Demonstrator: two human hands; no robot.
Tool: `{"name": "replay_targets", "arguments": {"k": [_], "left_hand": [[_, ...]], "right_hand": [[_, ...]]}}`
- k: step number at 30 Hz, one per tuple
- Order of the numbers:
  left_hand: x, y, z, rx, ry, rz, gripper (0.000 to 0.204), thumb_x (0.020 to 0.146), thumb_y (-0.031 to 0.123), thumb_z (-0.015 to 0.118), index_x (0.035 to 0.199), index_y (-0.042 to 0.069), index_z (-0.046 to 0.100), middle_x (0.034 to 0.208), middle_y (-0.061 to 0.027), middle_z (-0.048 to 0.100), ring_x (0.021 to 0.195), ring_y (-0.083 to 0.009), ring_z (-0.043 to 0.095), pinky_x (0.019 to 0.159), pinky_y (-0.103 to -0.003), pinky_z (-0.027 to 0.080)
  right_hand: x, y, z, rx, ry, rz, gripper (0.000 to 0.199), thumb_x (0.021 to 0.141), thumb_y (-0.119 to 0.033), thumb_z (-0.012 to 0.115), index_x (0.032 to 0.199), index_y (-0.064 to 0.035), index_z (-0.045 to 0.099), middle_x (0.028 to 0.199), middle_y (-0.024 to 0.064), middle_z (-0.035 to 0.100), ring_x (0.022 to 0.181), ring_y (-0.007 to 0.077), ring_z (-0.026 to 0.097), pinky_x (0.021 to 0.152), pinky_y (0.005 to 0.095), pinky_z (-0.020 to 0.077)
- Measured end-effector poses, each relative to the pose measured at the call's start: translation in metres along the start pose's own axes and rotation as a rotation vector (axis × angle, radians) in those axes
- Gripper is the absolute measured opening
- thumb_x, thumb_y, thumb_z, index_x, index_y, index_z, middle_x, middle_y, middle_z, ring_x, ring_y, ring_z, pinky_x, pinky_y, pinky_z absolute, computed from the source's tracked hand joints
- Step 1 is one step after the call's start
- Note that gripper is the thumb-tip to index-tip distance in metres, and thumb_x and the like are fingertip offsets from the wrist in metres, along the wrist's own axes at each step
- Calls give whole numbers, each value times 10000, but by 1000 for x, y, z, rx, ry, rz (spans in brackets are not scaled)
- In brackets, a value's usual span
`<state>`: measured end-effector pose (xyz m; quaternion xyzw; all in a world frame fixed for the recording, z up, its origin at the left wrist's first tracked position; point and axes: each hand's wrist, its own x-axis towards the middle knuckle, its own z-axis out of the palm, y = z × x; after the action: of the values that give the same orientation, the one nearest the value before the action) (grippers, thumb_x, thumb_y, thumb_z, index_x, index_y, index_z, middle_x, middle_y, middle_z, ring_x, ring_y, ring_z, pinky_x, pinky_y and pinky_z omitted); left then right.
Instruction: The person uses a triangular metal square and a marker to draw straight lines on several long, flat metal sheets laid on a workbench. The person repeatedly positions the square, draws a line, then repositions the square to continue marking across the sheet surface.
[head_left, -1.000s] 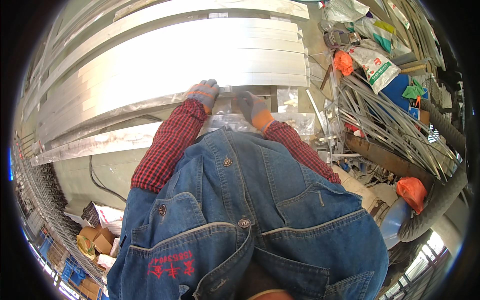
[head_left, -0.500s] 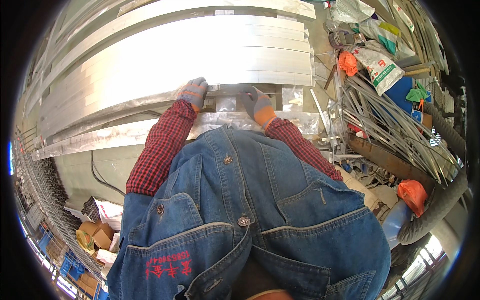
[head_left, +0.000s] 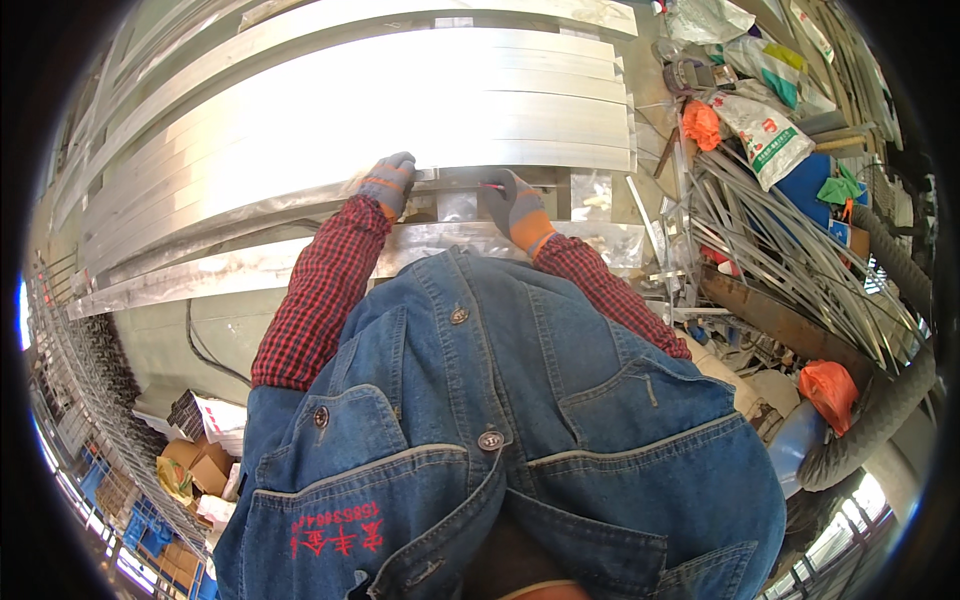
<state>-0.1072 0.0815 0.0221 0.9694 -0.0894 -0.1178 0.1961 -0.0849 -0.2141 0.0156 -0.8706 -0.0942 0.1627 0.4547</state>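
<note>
Worktop (head_left: 300,262), a long surface clad in shiny sheet metal, bearing a flat stack of long aluminium strips (head_left: 400,110) laid side by side along its length; short metal offcuts (head_left: 590,190) rest near the strips' right end.

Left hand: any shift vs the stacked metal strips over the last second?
Yes. The left hand has slid left along the near edge of the stacked metal strips, widening its gap from the right hand. It rests against that edge.
</note>
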Motion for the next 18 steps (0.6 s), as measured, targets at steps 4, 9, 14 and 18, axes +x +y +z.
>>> {"name": "replay_targets", "arguments": {"k": [4,9,14,18], "left_hand": [[1,4,-8,-26,-44,-9,247,1016,91,651,1259,50,663,1361,-164,654,1275,-403,629,1065,-476,547],[2,5,-8,1,-62,-22,231,1032,120,656,1253,56,670,1341,-155,655,1261,-394,633,1061,-468,549],[3,5,-6,26,-91,-43,228,1050,131,635,1264,60,672,1344,-154,649,1282,-387,630,1072,-470,546],[2,5,-7,43,-110,-53,234,1056,143,630,1271,58,671,1367,-154,646,1303,-383,625,1084,-468,545]], "right_hand": [[1,0,0,1,-14,15,300,1008,-297,724,1206,-74,749,1045,145,786,922,255,740,839,376,579],[1,1,1,11,-25,-4,300,1010,-296,717,1209,-73,748,1040,142,783,910,233,726,837,365,575],[3,-2,0,13,-32,4,301,1018,-295,706,1216,-73,747,1027,136,777,893,217,710,832,361,570],[2,-10,-3,10,-55,45,292,1049,-309,669,1208,-76,744,1074,188,776,986,339,735,885,427,574]]}}
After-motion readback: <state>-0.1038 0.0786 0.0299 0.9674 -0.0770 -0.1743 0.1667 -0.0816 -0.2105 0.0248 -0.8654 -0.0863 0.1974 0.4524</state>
